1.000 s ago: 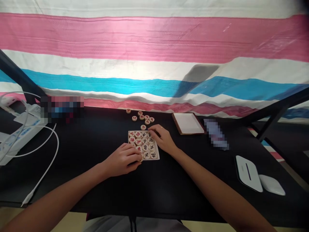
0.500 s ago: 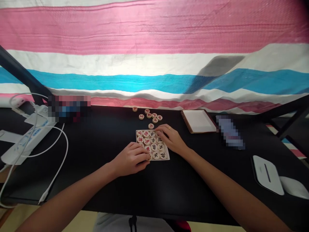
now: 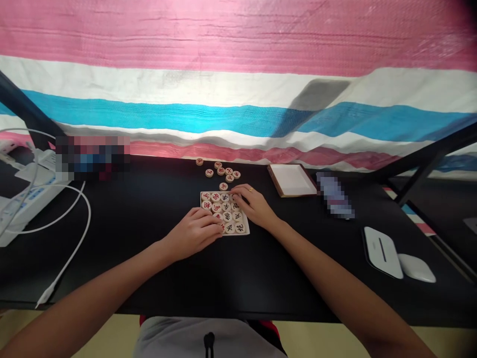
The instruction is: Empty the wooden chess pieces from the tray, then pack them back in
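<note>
A shallow white box on the black table holds rows of round Chinese chess pieces with red and black characters. My left hand lies over the box's near left part, its fingers stretched across the pieces and covering several. At the far right corner, my right hand rests with extended fingertips on the rim and a piece there, partly hiding it. Neither hand visibly lifts a piece. Just beyond the box lies one loose piece, and several more loose pieces are scattered farther back.
A box lid lies open side up at the back right, beside a blurred phone. Farther right are a white device and a white mouse. A power strip with white cables occupies the left. Striped sheeting hangs behind.
The whole view has shifted, so everything appears farther left and slightly higher. My left hand has slid slightly over the near pieces, uncovering part of a red one. My right hand stays at the corner.
</note>
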A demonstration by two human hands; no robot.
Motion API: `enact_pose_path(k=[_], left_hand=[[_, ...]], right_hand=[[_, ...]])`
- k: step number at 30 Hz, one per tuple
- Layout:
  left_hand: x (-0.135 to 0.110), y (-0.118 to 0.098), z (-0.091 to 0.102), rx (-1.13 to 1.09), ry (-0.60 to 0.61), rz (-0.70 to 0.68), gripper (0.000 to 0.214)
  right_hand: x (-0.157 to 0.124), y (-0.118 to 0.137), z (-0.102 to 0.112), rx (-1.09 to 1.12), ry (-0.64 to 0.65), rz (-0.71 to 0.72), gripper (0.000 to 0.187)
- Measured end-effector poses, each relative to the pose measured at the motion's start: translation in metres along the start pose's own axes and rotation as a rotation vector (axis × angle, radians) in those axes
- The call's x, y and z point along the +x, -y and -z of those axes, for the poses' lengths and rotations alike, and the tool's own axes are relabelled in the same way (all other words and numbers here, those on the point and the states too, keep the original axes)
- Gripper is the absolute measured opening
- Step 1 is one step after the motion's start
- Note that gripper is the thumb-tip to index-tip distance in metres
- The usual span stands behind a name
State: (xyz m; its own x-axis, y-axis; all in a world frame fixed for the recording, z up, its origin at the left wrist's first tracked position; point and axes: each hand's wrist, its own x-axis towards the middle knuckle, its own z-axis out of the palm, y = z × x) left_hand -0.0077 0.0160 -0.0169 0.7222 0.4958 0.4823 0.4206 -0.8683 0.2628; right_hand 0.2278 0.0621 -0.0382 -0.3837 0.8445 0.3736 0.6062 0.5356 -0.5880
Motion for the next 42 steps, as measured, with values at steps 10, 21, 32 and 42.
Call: enact_pose_path(k=[10, 21, 32, 42], left_hand=[[-0.005, -0.003, 0.002, 0.007, 0.076, 0.0, 0.015], [-0.001, -0.006, 0.006, -0.011, 0.101, -0.034, 0.017], [-0.001, 0.04, 0.017, -0.165, -0.055, 0.491, 0.024], [0.035, 0.096, 0.001, 0.002, 0.014, 0.482, 0.029]], right_hand=[[-0.001, -0.001, -0.003, -0.03, 0.004, -0.007, 0.023], [-0.005, -0.001, -0.001, -0.065, 0.001, -0.007, 0.025], [-0.006, 0.002, 0.001, -0.082, 0.012, 0.0, 0.025], [-0.005, 0.003, 0.002, -0.064, 0.025, 0.003, 0.025]])
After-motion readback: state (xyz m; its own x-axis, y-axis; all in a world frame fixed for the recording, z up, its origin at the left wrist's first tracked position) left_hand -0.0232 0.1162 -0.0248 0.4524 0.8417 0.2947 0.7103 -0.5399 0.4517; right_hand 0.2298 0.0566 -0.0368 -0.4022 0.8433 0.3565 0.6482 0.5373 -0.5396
